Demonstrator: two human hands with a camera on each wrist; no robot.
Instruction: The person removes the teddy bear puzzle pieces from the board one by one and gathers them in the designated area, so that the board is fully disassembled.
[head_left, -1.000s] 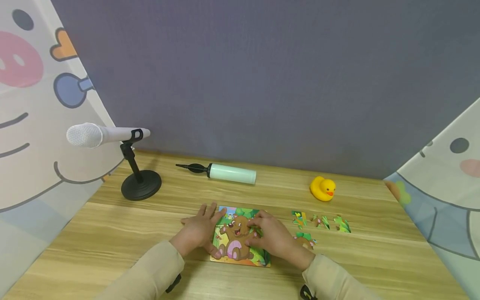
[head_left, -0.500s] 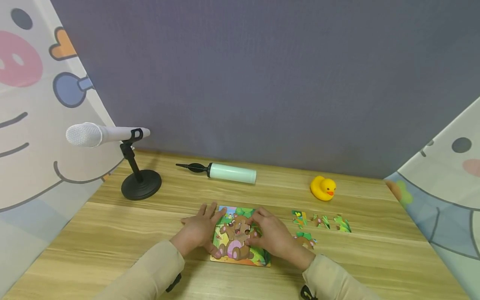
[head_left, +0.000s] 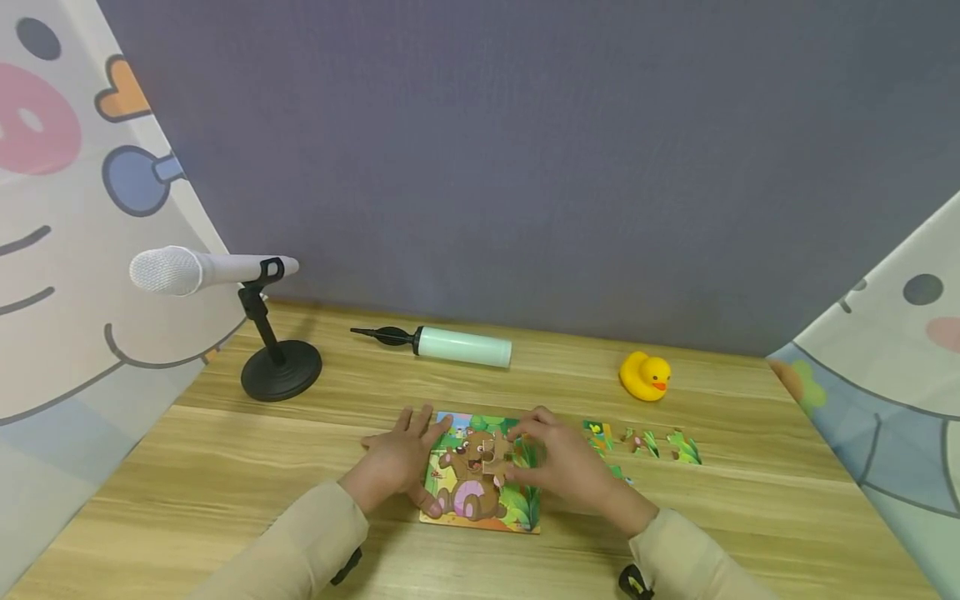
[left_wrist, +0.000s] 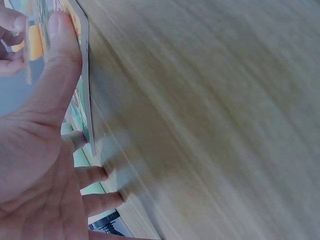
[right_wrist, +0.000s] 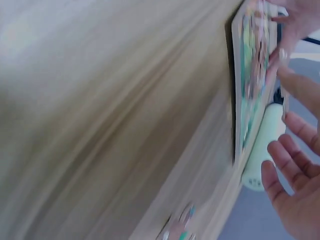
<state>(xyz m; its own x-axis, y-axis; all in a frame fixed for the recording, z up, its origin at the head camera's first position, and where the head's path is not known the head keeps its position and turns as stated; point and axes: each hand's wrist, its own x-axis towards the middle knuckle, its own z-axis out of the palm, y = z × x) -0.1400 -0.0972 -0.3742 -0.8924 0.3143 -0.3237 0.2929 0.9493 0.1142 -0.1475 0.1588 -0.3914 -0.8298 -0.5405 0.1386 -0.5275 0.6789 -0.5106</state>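
Note:
A bear jigsaw puzzle (head_left: 480,525) in a flat board lies on the table in the head view. My left hand (head_left: 393,462) rests at its left edge with fingers spread, the thumb lying on the board's lower left. Over the puzzle's right half, my right hand (head_left: 566,462) pinches a brown puzzle piece (head_left: 498,457) between thumb and fingertips. In the left wrist view this thin piece (left_wrist: 28,55) stands on edge, apart from the board. The right wrist view shows the right hand's fingers (right_wrist: 280,185) beside the board, partly cut off by the frame.
Loose puzzle pieces (head_left: 684,447) lie right of the board, one partly hidden behind my right hand. A yellow rubber duck (head_left: 645,377) sits farther back. A pale green hand pump (head_left: 463,346) lies behind the puzzle, and a white microphone (head_left: 225,268) on a black stand is at left.
My right hand has moved right and slightly away from the board, with the brown puzzle piece lifted out of its place. The left hand stays where it was.

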